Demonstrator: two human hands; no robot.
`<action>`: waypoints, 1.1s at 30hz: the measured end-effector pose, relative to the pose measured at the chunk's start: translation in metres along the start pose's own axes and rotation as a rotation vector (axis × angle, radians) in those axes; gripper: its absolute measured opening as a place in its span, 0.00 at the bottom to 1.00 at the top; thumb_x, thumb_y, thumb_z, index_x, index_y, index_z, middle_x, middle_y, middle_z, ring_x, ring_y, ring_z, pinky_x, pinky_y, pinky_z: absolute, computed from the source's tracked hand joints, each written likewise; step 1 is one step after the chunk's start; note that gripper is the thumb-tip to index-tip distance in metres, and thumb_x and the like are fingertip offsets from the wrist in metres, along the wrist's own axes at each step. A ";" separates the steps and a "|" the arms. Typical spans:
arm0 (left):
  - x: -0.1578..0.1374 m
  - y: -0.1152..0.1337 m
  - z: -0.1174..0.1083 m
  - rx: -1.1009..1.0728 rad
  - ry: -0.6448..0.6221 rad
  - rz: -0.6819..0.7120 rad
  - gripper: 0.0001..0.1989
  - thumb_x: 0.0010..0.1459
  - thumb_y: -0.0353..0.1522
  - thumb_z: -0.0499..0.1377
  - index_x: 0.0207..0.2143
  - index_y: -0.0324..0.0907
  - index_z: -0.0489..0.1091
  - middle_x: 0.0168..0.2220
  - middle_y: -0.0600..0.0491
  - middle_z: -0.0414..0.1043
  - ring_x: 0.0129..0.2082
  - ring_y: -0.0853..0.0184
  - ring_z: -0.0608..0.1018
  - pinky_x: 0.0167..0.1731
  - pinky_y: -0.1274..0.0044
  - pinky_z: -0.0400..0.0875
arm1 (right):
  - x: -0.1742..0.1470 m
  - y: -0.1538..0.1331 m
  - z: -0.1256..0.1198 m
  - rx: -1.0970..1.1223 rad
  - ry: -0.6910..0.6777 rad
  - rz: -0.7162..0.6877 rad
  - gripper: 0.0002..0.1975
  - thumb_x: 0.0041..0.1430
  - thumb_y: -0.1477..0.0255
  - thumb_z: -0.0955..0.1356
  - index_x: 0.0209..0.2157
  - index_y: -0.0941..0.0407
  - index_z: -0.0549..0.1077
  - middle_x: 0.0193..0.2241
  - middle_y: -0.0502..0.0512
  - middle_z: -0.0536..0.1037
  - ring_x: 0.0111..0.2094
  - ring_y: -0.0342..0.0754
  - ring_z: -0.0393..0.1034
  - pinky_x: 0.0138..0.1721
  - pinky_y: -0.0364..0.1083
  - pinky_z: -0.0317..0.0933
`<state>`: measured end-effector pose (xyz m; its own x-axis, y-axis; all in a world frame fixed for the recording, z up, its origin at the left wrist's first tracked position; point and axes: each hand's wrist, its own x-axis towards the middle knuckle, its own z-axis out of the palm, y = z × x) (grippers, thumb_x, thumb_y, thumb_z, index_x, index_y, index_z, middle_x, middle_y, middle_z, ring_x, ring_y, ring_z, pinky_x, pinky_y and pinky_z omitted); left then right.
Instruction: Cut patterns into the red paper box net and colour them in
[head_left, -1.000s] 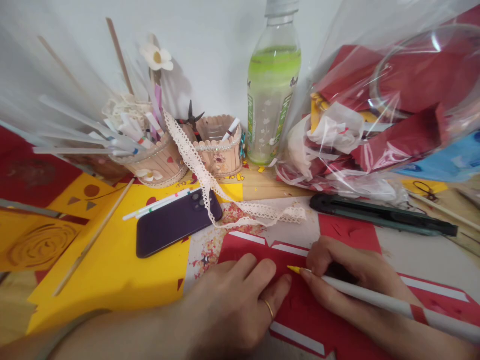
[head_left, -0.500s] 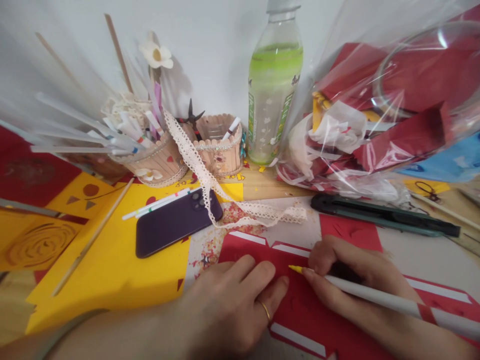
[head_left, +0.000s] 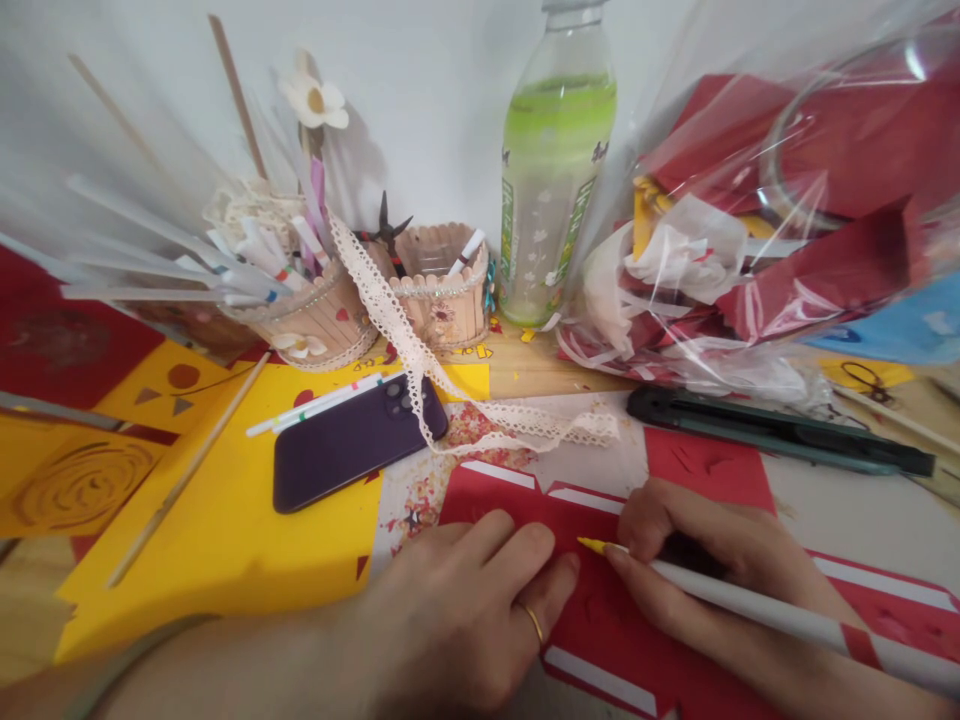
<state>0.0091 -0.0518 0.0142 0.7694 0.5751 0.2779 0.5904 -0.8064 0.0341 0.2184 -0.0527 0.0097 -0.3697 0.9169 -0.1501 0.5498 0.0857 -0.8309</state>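
Observation:
My left hand [head_left: 480, 590] lies flat across the red paper [head_left: 517, 500], its fingers slightly bent and a ring on one of them. To its right, my right hand [head_left: 705, 570] pinches a white marker [head_left: 765, 605] that has a yellow tip and a red band. The tip is at the paper's surface, just beyond the left fingers; whether it touches cannot be made out. White strips run along the tabbed edges of the red paper. Part of the sheet is hidden under both hands.
A purple phone [head_left: 337, 450] rests on yellow paper [head_left: 247, 560], with lace ribbon [head_left: 397, 340] trailing over it. Behind stand decorated stick holders [head_left: 442, 300], a green drink bottle [head_left: 551, 200] and a clear bag of scraps [head_left: 750, 240]. A dark utility knife [head_left: 780, 435] lies at right.
The view has shifted slightly. Both hands keep nearly the same places, the left on the red paper and the right still gripping the marker.

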 end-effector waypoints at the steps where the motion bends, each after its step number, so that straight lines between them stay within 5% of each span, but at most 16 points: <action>1: 0.000 0.000 0.000 0.000 0.005 -0.001 0.17 0.67 0.28 0.38 0.41 0.43 0.65 0.33 0.56 0.70 0.26 0.69 0.70 0.16 0.76 0.60 | 0.000 0.000 0.000 -0.001 0.004 -0.006 0.10 0.58 0.68 0.63 0.24 0.53 0.61 0.18 0.44 0.67 0.18 0.40 0.59 0.17 0.39 0.54; 33: 0.001 -0.003 -0.004 -0.008 0.005 0.028 0.10 0.65 0.27 0.44 0.37 0.42 0.64 0.31 0.58 0.68 0.25 0.70 0.70 0.14 0.75 0.57 | -0.002 0.005 0.003 -0.001 0.000 -0.030 0.10 0.59 0.69 0.62 0.24 0.52 0.60 0.19 0.44 0.65 0.18 0.41 0.60 0.18 0.40 0.53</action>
<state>0.0073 -0.0492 0.0188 0.7842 0.5521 0.2832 0.5671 -0.8229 0.0338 0.2199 -0.0553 0.0043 -0.3864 0.9138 -0.1249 0.5388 0.1137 -0.8347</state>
